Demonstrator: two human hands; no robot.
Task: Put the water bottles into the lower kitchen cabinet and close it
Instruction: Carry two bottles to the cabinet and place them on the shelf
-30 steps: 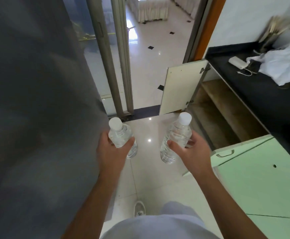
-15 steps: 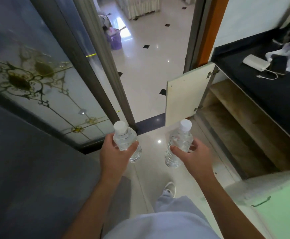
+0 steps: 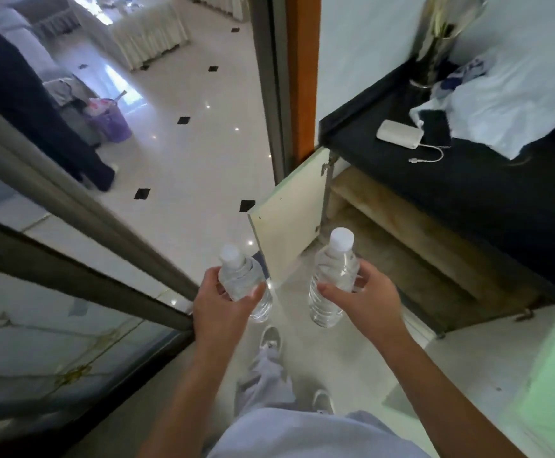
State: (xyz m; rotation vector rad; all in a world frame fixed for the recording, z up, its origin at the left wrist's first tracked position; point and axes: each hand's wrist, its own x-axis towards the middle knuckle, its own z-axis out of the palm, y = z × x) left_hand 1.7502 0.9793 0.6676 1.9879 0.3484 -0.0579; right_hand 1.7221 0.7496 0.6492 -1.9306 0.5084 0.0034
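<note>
Holds one water bottle in each hand, both upright with the white cap on top. Wraps the left hand (image 3: 216, 312) round the middle of the left bottle (image 3: 239, 276), thumb on the near side and fingers curled behind. Grips the right bottle (image 3: 332, 276) in the right hand (image 3: 368, 302) more loosely, thumb stretched across the front and fingers bent round the far side. Carries both in the air above the floor (image 3: 186, 153), just in front of the cabinet door (image 3: 289, 219), not yet inside. Probably keeps them upright and apart so as to set each one straight down on its base without knocking the other.

Faces the lower cabinet (image 3: 418, 246), open under the black counter (image 3: 484, 200), with the door swung out to the left and bare wooden shelves showing. Finds on the counter, near its left front corner, a white power bank (image 3: 400, 138) with a cable (image 3: 431, 155), and behind it a white plastic bag (image 3: 507, 104). Looks out on glossy pale tiles with small black insets, a glass sliding door (image 3: 54, 325) at the left, a purple bin (image 3: 110, 122) and another person's dark trouser legs (image 3: 21, 104) in the room beyond.
</note>
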